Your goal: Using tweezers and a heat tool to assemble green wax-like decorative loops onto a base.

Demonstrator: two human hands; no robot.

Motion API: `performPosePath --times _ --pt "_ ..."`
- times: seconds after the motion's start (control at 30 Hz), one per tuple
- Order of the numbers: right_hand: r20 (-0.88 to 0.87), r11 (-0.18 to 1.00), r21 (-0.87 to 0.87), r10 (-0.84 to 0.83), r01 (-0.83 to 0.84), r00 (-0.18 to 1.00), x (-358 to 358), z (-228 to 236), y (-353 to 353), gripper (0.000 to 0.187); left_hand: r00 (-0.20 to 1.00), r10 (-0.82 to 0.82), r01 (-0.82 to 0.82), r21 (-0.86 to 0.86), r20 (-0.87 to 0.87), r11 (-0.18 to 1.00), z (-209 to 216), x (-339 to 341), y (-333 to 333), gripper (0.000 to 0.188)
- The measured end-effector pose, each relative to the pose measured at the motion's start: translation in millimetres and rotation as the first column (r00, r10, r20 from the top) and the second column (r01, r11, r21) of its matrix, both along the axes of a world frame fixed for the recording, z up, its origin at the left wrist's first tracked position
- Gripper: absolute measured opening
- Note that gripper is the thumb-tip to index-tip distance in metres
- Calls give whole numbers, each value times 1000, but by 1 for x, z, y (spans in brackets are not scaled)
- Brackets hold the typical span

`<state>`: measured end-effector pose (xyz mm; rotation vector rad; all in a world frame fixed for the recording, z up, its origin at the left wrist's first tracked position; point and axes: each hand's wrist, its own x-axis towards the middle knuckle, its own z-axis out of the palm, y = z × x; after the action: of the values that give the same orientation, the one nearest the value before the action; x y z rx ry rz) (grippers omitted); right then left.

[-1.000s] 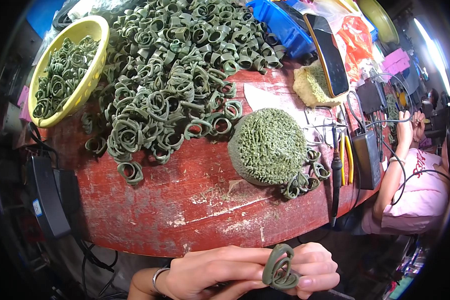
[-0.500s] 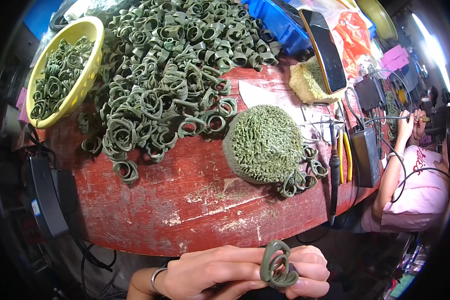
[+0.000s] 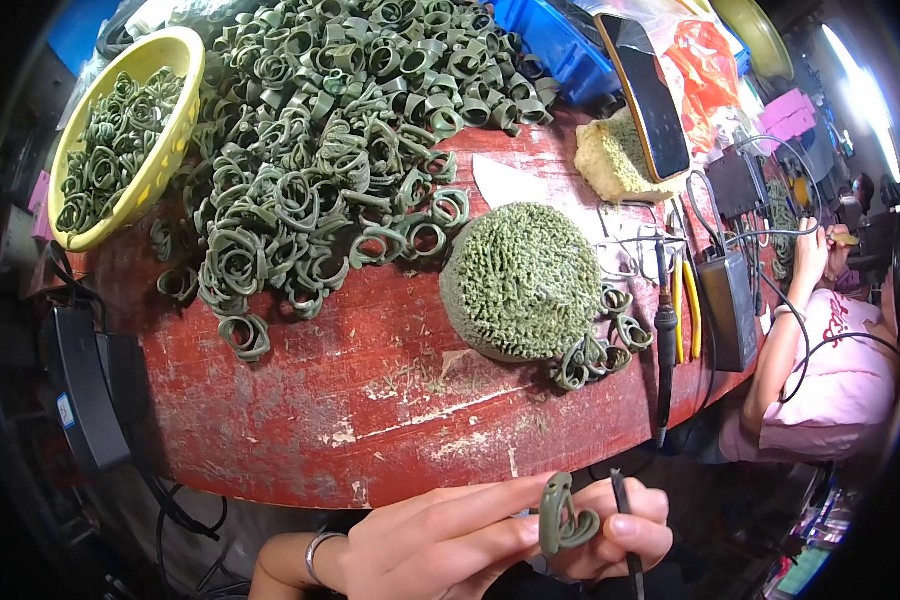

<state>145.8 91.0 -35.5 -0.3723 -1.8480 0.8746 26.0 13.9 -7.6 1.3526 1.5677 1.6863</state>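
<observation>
Head view, lower centre: the left hand (image 3: 435, 540) grips a smooth, dark green looped piece (image 3: 553, 520) in its fingers; the right hand (image 3: 640, 530), partly hidden behind the piece, is closed on a slim dark tool (image 3: 621, 493), its lower end hard to make out. Centre: a round block (image 3: 525, 285) with a coarse, ridged green top. Upper left: heaped green rings (image 3: 350, 160), cut off by the top edge

hands (image 3: 652, 535) (right): dark slim tool (image 3: 622, 497) now in view | green ring (image 3: 550, 520): turned
</observation>
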Motion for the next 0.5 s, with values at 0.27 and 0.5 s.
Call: performPosePath --times 0.27,0.5 --pt "155 920 -362 218 -150 964 4 32 22 19 988 -60 54 47 145 997 -2 -8 9 19" --pt "-156 581 -686 470 -438 869 2 24 37 13 916 -244 244 41 318 969 -9 -32 16 25"
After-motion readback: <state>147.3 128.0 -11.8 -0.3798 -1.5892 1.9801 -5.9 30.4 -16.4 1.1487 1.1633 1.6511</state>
